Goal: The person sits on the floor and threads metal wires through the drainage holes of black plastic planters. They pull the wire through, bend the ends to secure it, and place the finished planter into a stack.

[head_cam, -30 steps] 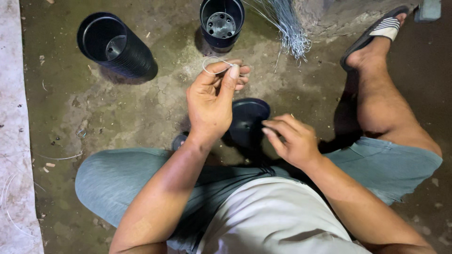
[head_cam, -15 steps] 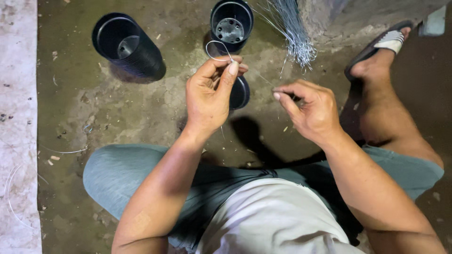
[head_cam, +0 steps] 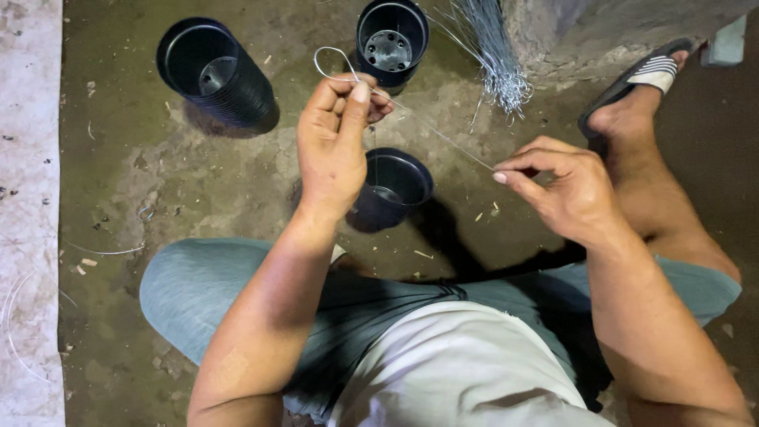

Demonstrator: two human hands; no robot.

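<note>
A thin wire (head_cam: 427, 122) is held taut between two hands above a dirt floor (head_cam: 118, 198). Its long axis runs on a diagonal, from upper left down to lower right. At the upper-left end a small teardrop loop (head_cam: 330, 62) is formed, pointing up and left past the fingers that grip it.

The left hand (head_cam: 336, 142) is raised, its back turned to the camera and its fingers curled shut, with the wire pinched between thumb and fingertips just below the loop. The forearm is angled up from the lower left. The right hand (head_cam: 565, 190) is held lower and to the right, knuckles up, with the wire's other end pinched between thumb and forefinger; the remaining fingers are loosely folded.

Directly below the wire, a small black pot (head_cam: 395, 186) is set on the floor, partly covered by the left hand; what lies inside cannot be told. A second pot (head_cam: 391, 35) is seen upright beyond it, its inside bare down to a base pierced with holes. A third, larger pot (head_cam: 217, 71) is tipped on its side at upper left, its mouth turned toward the camera and nothing seen within. A bundle of wires (head_cam: 494, 47) is laid against a wall at upper right. A foot in a sandal (head_cam: 640, 79) is stretched out at right, and grey shorts (head_cam: 205, 292) are seen over folded legs below.
</note>
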